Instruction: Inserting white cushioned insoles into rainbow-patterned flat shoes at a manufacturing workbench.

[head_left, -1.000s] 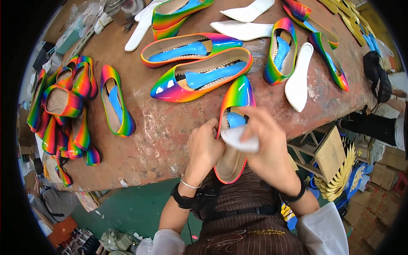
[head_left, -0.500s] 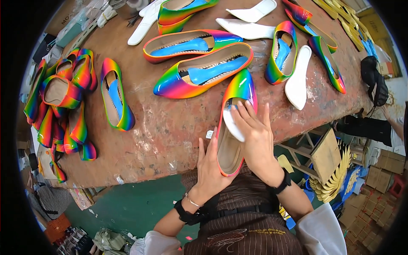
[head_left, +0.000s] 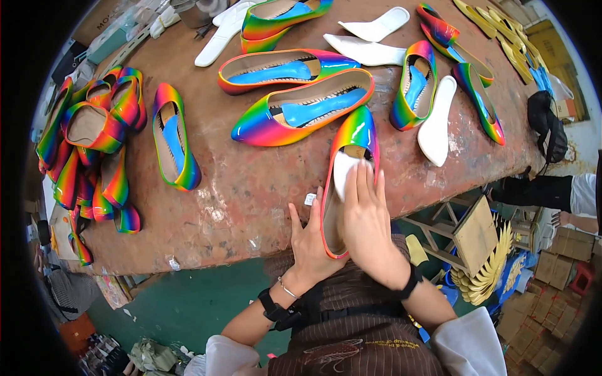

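From my head view, there is yellow lettering on my brown striped apron [head_left: 351,341] and dark print on the carton [head_left: 100,22] at the far left. A small white tag [head_left: 310,198] on the worktop [head_left: 232,188], just left of my fingers, has marks too small to read.

The rainbow shoe [head_left: 356,130] is in front of me at the near edge, toe pointing far. My left hand [head_left: 313,247] cups its heel, gripping it from the left; my right hand [head_left: 370,219] lies flat, fingers straight, on the white insole [head_left: 342,170] inside it.

A second ago I held that insole raised over the opening, and blue showed underneath; now it sits deeper toward the toe, and my left hand has slid nearer the heel.
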`<state>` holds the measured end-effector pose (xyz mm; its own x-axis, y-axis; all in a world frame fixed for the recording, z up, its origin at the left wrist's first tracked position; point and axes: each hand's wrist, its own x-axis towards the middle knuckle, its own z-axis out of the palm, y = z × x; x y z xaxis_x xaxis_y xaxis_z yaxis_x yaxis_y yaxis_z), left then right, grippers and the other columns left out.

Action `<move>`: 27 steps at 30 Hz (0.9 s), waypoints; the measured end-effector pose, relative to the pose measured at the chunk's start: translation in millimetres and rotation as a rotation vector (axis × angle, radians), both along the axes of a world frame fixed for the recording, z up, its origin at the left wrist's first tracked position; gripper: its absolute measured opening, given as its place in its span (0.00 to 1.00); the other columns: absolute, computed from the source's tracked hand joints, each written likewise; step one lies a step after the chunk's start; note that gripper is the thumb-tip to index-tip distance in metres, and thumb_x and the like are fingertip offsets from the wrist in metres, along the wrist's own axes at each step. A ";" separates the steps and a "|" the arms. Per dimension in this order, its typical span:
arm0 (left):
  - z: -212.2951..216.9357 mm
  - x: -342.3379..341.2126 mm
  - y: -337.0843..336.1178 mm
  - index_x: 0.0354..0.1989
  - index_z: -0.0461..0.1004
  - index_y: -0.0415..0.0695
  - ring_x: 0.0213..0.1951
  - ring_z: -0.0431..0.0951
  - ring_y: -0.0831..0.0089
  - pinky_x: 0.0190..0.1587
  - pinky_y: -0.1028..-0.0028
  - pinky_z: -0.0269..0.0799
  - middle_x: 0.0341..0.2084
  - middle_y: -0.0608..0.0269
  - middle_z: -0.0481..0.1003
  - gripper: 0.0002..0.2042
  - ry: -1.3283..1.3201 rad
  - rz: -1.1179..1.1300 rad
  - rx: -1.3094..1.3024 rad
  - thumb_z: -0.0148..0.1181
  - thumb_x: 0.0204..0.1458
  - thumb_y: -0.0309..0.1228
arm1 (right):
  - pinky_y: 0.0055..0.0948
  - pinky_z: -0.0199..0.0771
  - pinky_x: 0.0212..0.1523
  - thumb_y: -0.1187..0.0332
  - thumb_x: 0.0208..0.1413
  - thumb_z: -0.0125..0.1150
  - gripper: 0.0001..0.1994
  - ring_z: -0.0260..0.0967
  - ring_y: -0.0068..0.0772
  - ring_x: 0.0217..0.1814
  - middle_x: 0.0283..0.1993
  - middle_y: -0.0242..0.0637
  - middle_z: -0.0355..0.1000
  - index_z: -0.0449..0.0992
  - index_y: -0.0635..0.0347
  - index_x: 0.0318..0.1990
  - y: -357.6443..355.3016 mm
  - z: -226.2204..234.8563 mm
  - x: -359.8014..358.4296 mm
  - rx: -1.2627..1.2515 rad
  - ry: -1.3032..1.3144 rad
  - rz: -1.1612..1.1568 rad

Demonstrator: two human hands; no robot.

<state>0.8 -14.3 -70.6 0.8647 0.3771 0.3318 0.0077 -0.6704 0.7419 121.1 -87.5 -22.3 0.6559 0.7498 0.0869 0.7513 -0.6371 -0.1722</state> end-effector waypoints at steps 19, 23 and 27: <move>-2.4 2.1 4.5 0.69 0.53 0.31 0.60 0.73 0.56 0.71 0.38 0.29 0.67 0.42 0.61 0.53 0.043 -0.025 0.061 0.72 0.39 0.51 | 0.61 0.42 0.73 0.74 0.46 0.55 0.33 0.57 0.69 0.67 0.61 0.73 0.60 0.57 0.88 0.59 17.7 20.6 0.9 -0.035 0.027 0.097; 3.9 3.3 6.3 0.71 0.47 0.29 0.60 0.73 0.57 0.72 0.39 0.28 0.62 0.43 0.68 0.54 0.013 -0.021 0.048 0.69 0.42 0.51 | 0.61 0.37 0.74 0.69 0.45 0.59 0.30 0.61 0.63 0.62 0.54 0.65 0.65 0.64 0.83 0.55 25.8 13.0 21.6 -0.080 0.211 0.014; 4.7 3.0 5.8 0.71 0.49 0.31 0.61 0.72 0.54 0.72 0.40 0.31 0.62 0.42 0.68 0.51 0.030 -0.005 0.079 0.70 0.42 0.46 | 0.64 0.39 0.73 0.69 0.49 0.56 0.17 0.71 0.53 0.52 0.44 0.55 0.73 0.74 0.73 0.44 25.3 -29.0 33.6 0.061 -0.280 0.080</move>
